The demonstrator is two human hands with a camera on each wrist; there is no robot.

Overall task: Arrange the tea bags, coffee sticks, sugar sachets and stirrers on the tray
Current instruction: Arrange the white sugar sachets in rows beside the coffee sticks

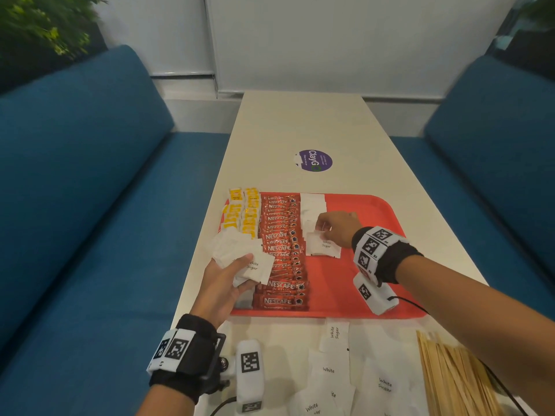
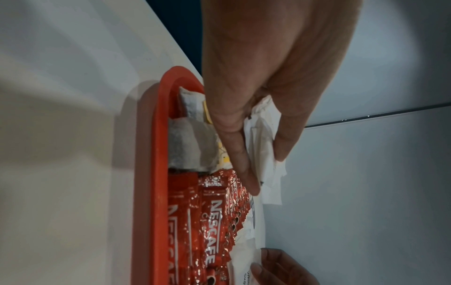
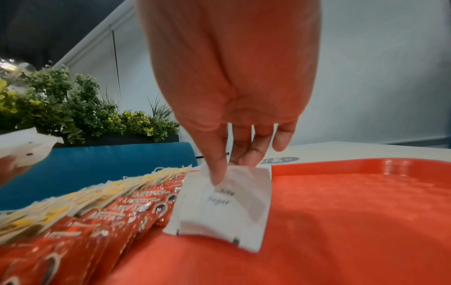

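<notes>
Red tray as landmark. Over its left edge: left hand gripping a fanned bunch of sugar sachets. Along its left side: yellow tea bags, then Nescafé coffee sticks in an overlapping row. Near its middle: right hand pinching one sugar sachet flat against the tray floor, beside the sticks. Off its near edge: loose white sachets, with wooden stirrers rightmost.

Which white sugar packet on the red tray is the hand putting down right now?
The nearest sugar sachet in the tray's white column, under the right hand. Its label faces up; the others lie farther back, untouched.
</notes>
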